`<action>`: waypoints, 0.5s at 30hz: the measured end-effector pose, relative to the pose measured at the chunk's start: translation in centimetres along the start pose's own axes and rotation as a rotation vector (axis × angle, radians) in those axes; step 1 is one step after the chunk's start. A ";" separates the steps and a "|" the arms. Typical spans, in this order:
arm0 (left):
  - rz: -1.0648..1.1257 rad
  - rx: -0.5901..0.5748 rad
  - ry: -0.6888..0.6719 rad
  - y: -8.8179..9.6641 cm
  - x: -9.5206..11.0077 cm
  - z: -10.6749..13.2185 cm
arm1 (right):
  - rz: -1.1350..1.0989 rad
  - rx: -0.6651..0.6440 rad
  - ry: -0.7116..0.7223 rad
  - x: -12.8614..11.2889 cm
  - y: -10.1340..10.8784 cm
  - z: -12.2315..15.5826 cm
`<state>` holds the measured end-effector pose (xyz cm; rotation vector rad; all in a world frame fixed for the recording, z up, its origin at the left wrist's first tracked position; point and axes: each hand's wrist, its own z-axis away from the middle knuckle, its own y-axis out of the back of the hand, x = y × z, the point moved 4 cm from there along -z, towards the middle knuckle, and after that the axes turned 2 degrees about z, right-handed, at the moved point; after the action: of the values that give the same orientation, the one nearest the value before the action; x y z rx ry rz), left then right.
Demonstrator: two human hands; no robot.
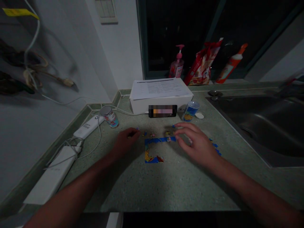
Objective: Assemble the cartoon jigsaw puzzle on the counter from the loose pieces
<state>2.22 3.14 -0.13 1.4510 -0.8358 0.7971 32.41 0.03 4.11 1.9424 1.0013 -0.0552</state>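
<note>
A partly joined jigsaw frame point(152, 148), blue with bits of yellow and red, lies on the green speckled counter point(166, 183). Several loose pieces point(152, 135) are scattered just behind it, and more blue pieces point(215, 148) lie to the right. My left hand point(125, 139) rests left of the frame with fingers curled near a small piece; what it grips, if anything, is hidden. My right hand point(196, 142) hovers over the frame's top right corner with fingers bent and slightly apart, its fingertips at the loose pieces.
A white box point(160, 95) with a phone point(162, 111) leaning on it stands behind the puzzle. A tin point(109, 116) lies left, a small can point(190, 110) and lid point(199, 116) right. White power strips point(87, 126) and cables run along the left wall. A steel sink point(266, 123) fills the right.
</note>
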 end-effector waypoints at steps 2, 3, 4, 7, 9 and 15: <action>0.017 0.024 0.010 0.2 -0.2 -0.2 | 0.000 0.086 -0.010 1.0 0.9 -1.4; 0.025 0.037 0.013 0.3 -0.3 -0.2 | -0.006 0.141 -0.022 1.5 1.2 -1.9; 0.029 0.051 0.013 0.5 -0.4 -0.3 | -0.021 0.196 -0.034 2.0 1.3 -2.2; 0.021 0.089 0.008 0.9 -0.3 -0.5 | -0.048 0.299 -0.059 3.2 0.8 -1.9; 0.011 0.105 0.011 1.1 -0.4 -0.7 | -0.032 0.291 -0.047 3.6 0.0 -1.1; -0.015 0.094 0.002 1.1 -0.7 -0.8 | 0.006 0.142 -0.021 3.5 -2.0 0.6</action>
<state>0.94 3.99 -0.10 1.5373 -0.7943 0.8362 33.61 2.23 0.97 2.0693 1.0009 -0.1460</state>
